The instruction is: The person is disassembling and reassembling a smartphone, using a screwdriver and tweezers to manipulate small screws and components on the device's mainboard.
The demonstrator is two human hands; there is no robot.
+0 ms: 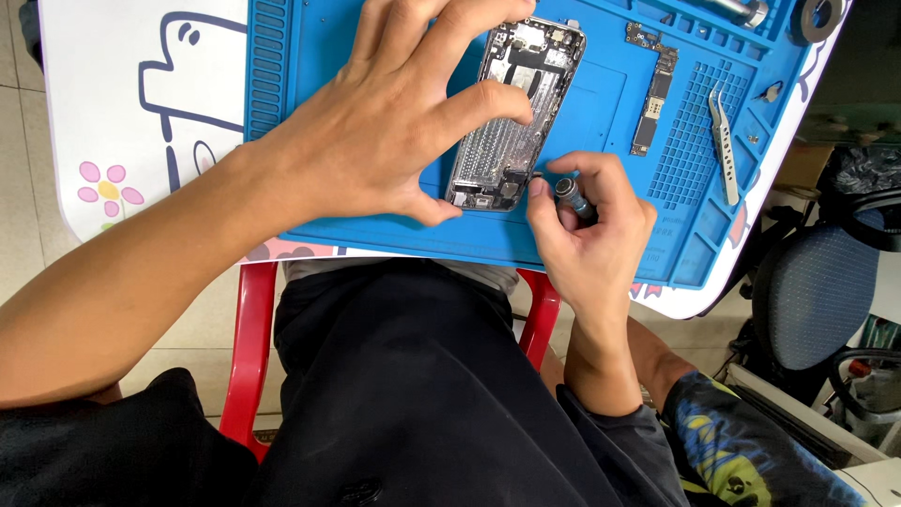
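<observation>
I see the opened phone shell (514,117) lying on the blue work mat (601,235), my left hand (394,122) spread over it, fingertips pinning its edges. My right hand (587,230) pinches a small screwdriver (571,197) at the shell's lower corner. A circuit board (654,94) and tweezers (723,141) lie beside it.

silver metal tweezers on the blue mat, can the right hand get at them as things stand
Probably not at once: the right hand is gripping a small grey screwdriver at the opened phone. The silver metal tweezers lie uncovered nearby on the blue silicone mat.
</observation>
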